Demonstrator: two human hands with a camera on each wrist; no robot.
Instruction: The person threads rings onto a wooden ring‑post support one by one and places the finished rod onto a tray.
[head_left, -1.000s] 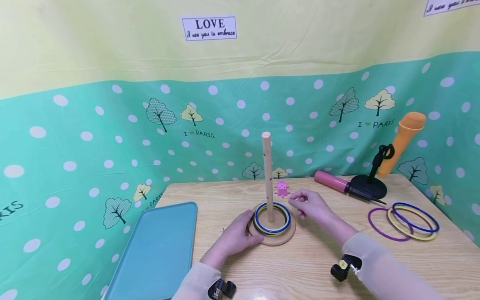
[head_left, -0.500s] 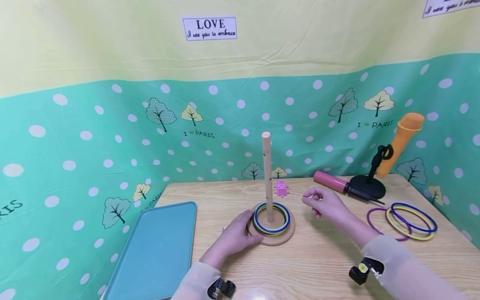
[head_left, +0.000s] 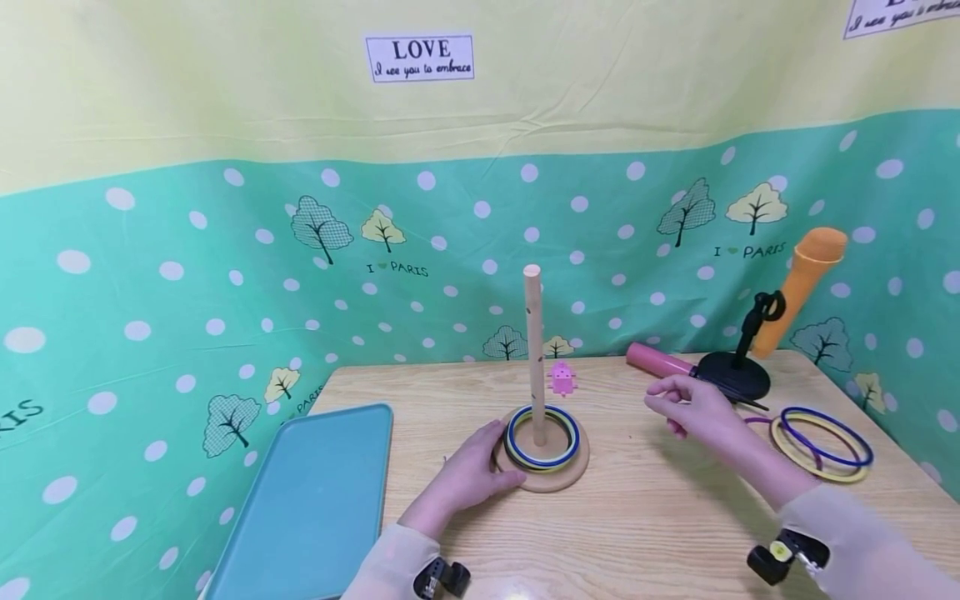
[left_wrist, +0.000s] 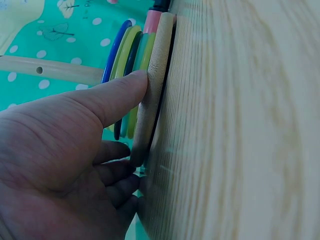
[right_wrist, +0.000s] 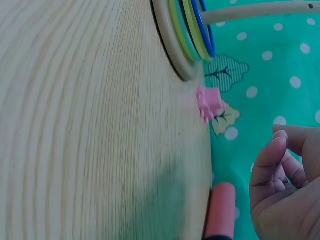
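A ring toss stand has an upright wooden post (head_left: 536, 342) on a round wooden base (head_left: 555, 482). Several rings lie stacked around the post, a blue ring (left_wrist: 114, 50) uppermost, with yellow, dark and turquoise ones beneath. My left hand (head_left: 471, 472) holds the base at its left side. Its thumb lies against the rim, and the other fingers curl beside the edge in the left wrist view. Over the table to the right of the stand, my right hand (head_left: 697, 410) is raised and holds nothing, fingers loosely bent, thumb near the index finger.
Right of the right hand lie loose rings, a blue ring (head_left: 862, 433), a yellow ring (head_left: 843, 477) and a partly covered purple one. An orange microphone (head_left: 801, 292) on a black stand, a pink pump (head_left: 656, 360), a small pink toy (head_left: 562, 379) and a blue tray (head_left: 322, 492) surround the stand.
My right hand has moved right, away from the stand and toward the loose rings, now overlapping part of the purple one. The left hand and the stacked rings have stayed put.
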